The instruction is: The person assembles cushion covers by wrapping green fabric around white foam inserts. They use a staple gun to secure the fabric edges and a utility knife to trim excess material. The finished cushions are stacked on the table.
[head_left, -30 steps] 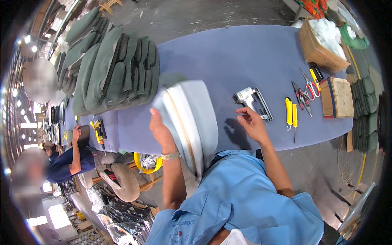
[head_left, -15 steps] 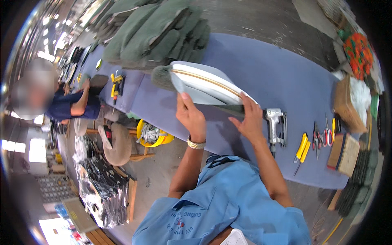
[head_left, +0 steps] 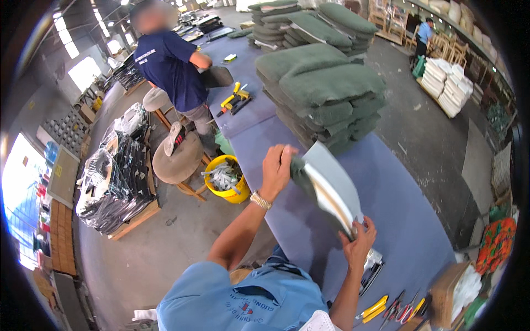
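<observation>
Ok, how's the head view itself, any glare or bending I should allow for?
Head view: strong fisheye, the blue table edge bows and the corners go black; windows at left blow out white; both hands on the seat panel are sharp and evenly lit.

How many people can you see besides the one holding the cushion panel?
2. One person in a dark blue shirt stands at the far left end of the blue table; another in a light blue top is far off, top right. Others may be hidden.

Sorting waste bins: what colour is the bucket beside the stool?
Yellow; the bucket shows clearly in the head view, holding pale scraps.
</observation>
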The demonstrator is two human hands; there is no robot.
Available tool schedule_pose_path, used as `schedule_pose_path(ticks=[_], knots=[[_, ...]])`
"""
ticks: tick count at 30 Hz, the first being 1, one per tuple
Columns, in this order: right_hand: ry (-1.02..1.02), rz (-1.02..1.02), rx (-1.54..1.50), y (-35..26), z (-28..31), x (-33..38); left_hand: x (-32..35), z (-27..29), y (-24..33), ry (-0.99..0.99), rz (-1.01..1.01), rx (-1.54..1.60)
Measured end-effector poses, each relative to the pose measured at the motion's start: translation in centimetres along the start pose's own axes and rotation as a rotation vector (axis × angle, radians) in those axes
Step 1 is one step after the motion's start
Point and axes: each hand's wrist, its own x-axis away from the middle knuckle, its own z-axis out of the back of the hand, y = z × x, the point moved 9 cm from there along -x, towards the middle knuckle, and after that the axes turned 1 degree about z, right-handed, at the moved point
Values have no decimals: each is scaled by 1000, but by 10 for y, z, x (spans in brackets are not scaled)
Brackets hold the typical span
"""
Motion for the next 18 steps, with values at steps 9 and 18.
schedule_pose_path(ticks=[9, 18], knots=[[-380, 5, -80, 43, -37, -43, 97, 49, -25, 60, 99, -40], [-623, 206, 263, 76, -53, -87, 245, -34, -53, -275, 94, 49]])
